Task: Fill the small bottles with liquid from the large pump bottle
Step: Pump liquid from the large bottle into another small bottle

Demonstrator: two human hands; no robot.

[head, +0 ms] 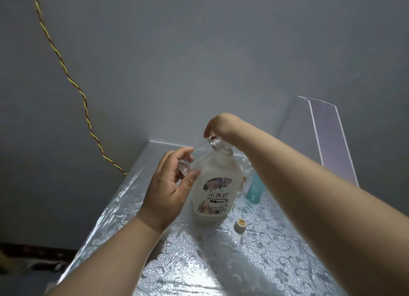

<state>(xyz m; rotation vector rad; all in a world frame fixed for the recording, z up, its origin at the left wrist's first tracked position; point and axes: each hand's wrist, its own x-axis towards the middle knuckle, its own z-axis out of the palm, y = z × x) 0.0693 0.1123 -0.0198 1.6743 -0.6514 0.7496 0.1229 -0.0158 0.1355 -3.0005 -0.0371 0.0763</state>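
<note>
The large white pump bottle (212,185) with a flowered label stands upright on the table. My right hand (219,125) is bent down over its top, with thumb and fingers curled round the clear pump head (215,142). My left hand (170,185) holds a small clear bottle (195,157) tilted, its mouth up by the pump's nozzle. A small teal bottle (254,190) stands behind the large bottle on the right, partly hidden by my right forearm.
A cream cap (240,224) lies on the silver floral table cover (221,262) right of the large bottle. More small clear items (246,166) stand behind. A white panel (327,140) leans at the back right. A twisted yellow-red wire (66,72) runs down the left wall.
</note>
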